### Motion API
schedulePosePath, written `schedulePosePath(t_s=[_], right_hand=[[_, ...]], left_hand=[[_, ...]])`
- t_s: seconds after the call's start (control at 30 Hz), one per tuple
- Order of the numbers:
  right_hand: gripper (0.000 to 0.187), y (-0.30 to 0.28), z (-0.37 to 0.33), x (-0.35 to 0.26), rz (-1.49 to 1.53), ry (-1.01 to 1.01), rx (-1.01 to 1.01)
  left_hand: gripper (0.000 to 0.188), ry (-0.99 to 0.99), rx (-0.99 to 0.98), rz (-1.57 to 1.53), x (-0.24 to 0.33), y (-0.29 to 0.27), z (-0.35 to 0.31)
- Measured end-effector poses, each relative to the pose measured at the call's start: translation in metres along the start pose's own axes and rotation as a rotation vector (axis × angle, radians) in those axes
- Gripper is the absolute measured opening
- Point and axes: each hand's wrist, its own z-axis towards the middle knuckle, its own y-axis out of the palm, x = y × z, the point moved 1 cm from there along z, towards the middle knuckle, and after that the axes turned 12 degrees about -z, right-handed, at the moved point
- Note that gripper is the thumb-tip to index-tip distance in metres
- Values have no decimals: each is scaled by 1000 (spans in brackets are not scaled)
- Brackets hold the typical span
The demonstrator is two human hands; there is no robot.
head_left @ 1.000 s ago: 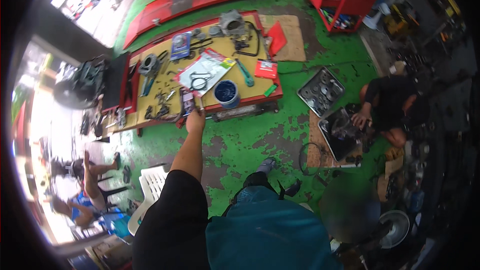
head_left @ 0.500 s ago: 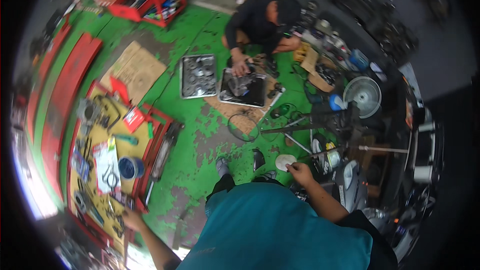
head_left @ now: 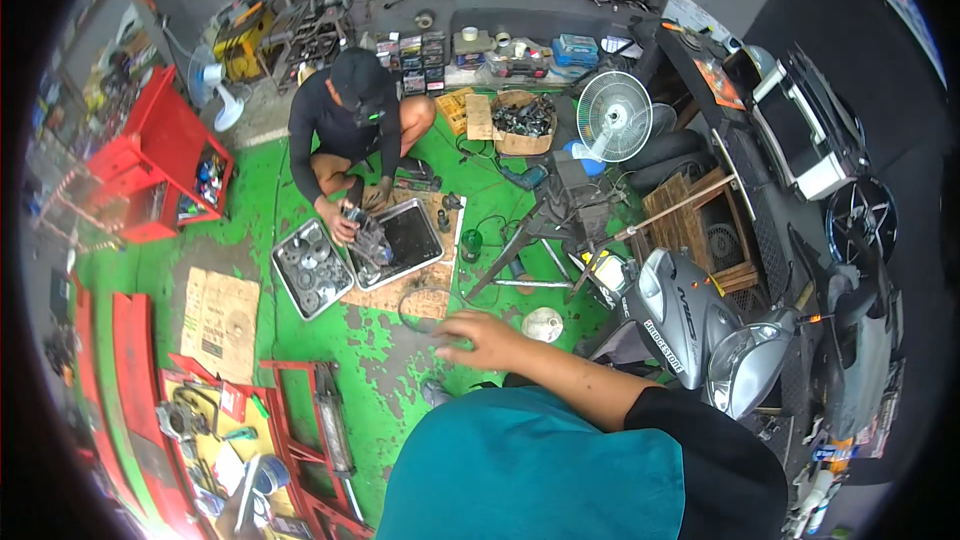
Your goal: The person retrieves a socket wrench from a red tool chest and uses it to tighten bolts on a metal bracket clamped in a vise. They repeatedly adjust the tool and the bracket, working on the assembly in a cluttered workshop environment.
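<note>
My right hand (head_left: 478,340) reaches over the green floor in front of my teal shirt, fingers loosely bent and apart, nothing visible between them. A pale round disc (head_left: 543,325) lies to its right, apart from the fingers. At the lower left, my left hand (head_left: 233,520) is small and partly in shade over the red-framed workbench (head_left: 178,440). It seems closed round a long, shiny, pale thing (head_left: 248,485) whose kind I cannot make out. A blue tub (head_left: 270,475) stands beside it. On the bench are a grey metal engine part (head_left: 180,418) and a green-handled tool (head_left: 240,433).
A co-worker (head_left: 350,110) squats ahead, hands on a metal part (head_left: 370,238) over a black tray (head_left: 415,240). Another tray (head_left: 312,270) holds metal parts. A fan (head_left: 614,116), a black metal stand (head_left: 560,205) and a silver motorcycle (head_left: 680,315) are at right; a red cabinet (head_left: 165,155) is far left.
My view has tilted up and turned. My right hand has moved left, away from the pale disc that was at its fingertips. A shiny long thing now shows at my left hand.
</note>
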Motion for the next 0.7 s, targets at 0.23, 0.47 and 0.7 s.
schedulePosePath(t_s=[0.23, 0.47, 0.7], right_hand=[[54, -106, -22, -8, -189, -283, 285], [52, -137, -90, 99, 660, 299, 39], [46, -147, -112, 148, 293, 316, 322]], left_hand=[[37, -330, -682, -150, -31, 294, 67], [41, -211, -950, -266, -84, 505, 26], [24, -260, -1063, 86, -121, 590, 30]])
